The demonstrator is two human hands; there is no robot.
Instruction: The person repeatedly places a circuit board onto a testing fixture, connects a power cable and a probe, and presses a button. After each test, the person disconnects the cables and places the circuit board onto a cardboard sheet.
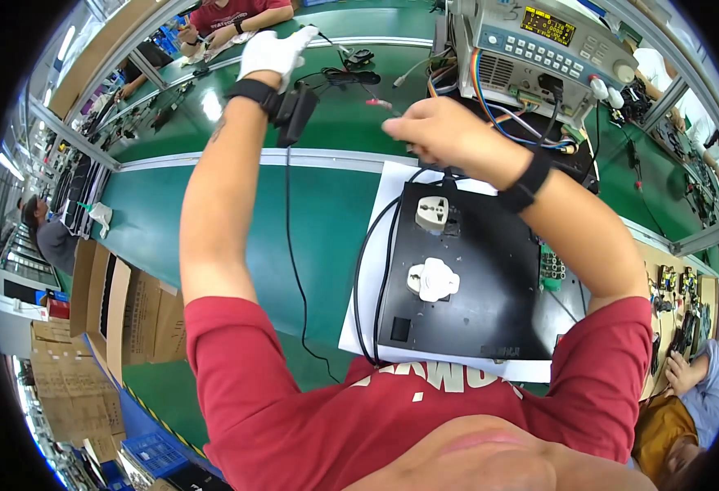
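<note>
My left hand (273,49), in a white glove with a black wrist strap, reaches far out over the green bench, fingers pointing at a black cable (339,75). A black power adapter (295,114) hangs by that wrist, and its cord trails down toward me. I cannot tell what the glove grips. My bare right hand (435,131) is curled, with black cable (437,174) coming out beneath it. A small red-tipped lead (380,104) lies just left of its fingertips. Below it sits a black board (490,303) with two white sockets (433,214).
A grey bench instrument (539,49) with coloured wires stands at the back right. The board rests on a white sheet (363,319). Cardboard boxes (105,319) stand at the left. Other people work at the far bench and at the lower right.
</note>
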